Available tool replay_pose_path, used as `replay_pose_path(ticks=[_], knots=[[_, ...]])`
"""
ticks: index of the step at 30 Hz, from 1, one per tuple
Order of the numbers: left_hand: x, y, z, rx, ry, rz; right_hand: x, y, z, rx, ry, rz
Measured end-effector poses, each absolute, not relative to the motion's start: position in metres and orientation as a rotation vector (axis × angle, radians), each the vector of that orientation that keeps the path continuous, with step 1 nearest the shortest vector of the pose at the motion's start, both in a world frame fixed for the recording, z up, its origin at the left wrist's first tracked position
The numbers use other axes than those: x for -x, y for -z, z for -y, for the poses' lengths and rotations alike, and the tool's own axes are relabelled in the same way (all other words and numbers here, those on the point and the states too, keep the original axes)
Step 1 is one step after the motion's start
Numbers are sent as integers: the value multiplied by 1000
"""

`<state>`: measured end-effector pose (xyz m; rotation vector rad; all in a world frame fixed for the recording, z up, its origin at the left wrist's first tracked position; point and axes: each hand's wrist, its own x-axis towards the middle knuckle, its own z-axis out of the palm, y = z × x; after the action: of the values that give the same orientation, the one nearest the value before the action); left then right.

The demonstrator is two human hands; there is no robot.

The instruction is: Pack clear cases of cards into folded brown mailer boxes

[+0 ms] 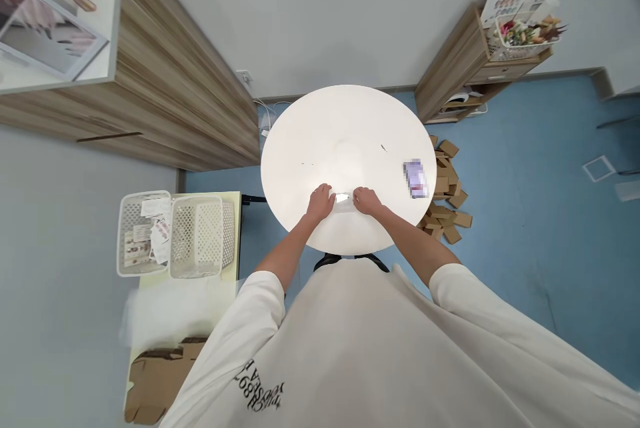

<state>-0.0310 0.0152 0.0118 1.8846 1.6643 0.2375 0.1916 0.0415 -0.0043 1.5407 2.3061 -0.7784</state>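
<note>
Near the front of the round white table (345, 115), a small clear, shiny plastic bag (343, 207) lies flat with a bright white piece (342, 198) showing at its upper edge. My left hand (321, 203) has its fingers curled onto the bag's left end. At the right end, my right hand (367, 201) grips the plastic with fingers drawn together. What the white piece is cannot be made out at this size. To the right on the tabletop lies a purple, blurred-out flat object (416, 179), apart from both hands.
On a side table at left stand a white basket (120, 235) of printed cards and another white basket (196, 275). Flattened cardboard (155, 381) lies nearer. Small brown boxes (447, 181) pile on the floor at right. Wooden cabinets (190, 81) flank the table.
</note>
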Motion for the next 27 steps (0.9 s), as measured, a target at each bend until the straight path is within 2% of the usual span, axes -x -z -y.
replay_pose_path(ticks=[3,7,14,21,27], knots=[[24,-21,-2,-2131,-243,-1559,-188,9,-52,-1577,769,-2274],[6,-13,19,-2250,-51,-1325,-184,15,-56,-1604,714,-2280],[-6,20,19,-2213,-37,-1463,-182,21,-57,-1633,688,-2285],[-5,30,11,-2111,-86,-1517,-189,11,-44,-1667,688,-2389],[0,23,1,-2101,-24,-1495,-192,2,-13,-1370,667,-2588]])
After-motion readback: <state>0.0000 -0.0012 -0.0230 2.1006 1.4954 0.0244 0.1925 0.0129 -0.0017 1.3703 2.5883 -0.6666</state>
